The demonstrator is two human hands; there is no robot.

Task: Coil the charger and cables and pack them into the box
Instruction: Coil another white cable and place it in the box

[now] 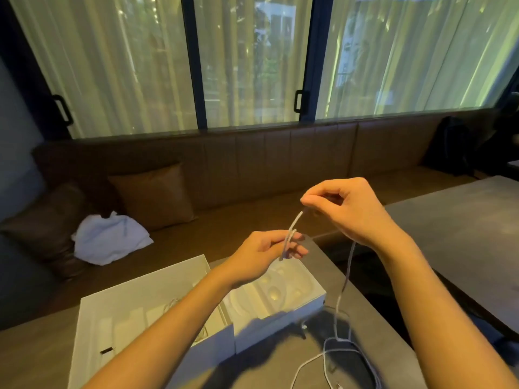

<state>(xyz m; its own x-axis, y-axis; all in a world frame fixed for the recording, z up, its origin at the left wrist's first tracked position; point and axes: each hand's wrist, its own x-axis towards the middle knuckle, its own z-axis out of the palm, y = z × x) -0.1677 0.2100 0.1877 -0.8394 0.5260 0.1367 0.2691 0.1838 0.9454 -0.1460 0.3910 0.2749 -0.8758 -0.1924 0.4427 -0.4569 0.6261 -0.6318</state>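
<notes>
Coiling step, early by the look of it. Raised above the grey table (pixel 266 372), a thin white cable (pixel 346 273), gripped in both hands. In the left hand (pixel 264 248), over the open box, a first small loop pinched between thumb and fingertips, remaining fingers lightly bent and stretched out to the right. In the right hand (pixel 351 211), higher and further right, a pinch of thumb against index finger on the same cable, other fingers curled under. Between the two hands, a short taut span. Below the right wrist, a long drop to the near right of the table, ending in loose tangled slack beside the box.

Just left of that slack, the white box (pixel 266 335), open, with a moulded tray (pixel 269 293) showing round hollows. Adjoining on the left, the other white half (pixel 84 332), holding several white pieces (pixel 132 324) and a fine wire; charger not identifiable among them.

Next, probably: draw up more slack with the right hand, lay it as another turn over the left fingers, match loop size to the tray. Calls for an even pull and a steady left pinch, to avoid sprung turns or a snag in the tangle on the table.

Far left on the brown bench (pixel 252 220), a crumpled white cloth (pixel 109 237) beside a cushion (pixel 151 195).
</notes>
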